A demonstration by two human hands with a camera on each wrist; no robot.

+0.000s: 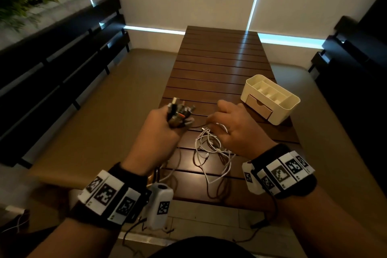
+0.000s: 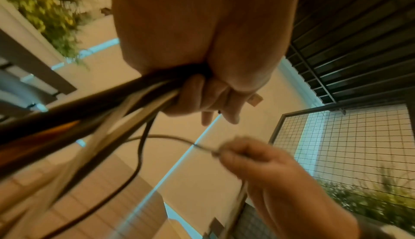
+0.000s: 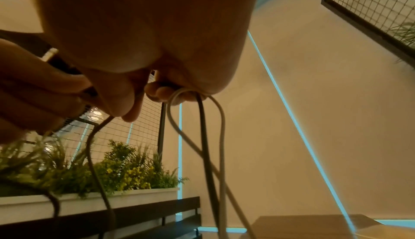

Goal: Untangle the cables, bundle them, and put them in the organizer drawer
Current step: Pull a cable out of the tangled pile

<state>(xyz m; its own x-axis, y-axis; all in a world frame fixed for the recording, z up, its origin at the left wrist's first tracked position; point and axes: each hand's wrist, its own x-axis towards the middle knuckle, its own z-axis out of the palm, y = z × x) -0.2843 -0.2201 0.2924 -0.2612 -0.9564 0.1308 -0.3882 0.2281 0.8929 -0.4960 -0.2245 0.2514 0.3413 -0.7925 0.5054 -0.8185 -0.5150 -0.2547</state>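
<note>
My left hand is raised above the table's near left edge and grips a bunch of cable ends, their plugs sticking up out of the fist. In the left wrist view the gripped cables run down and away from the fist. My right hand pinches a thin dark cable between thumb and fingertip, and white cable loops hang from its other fingers. A tangle of white and dark cables lies on the table between my hands. The cream organizer with its shut drawer stands to the right.
The slatted wooden table runs away from me. Dark benches line the left and a dark bench the right. A white device hangs by my left wrist at the table's near edge.
</note>
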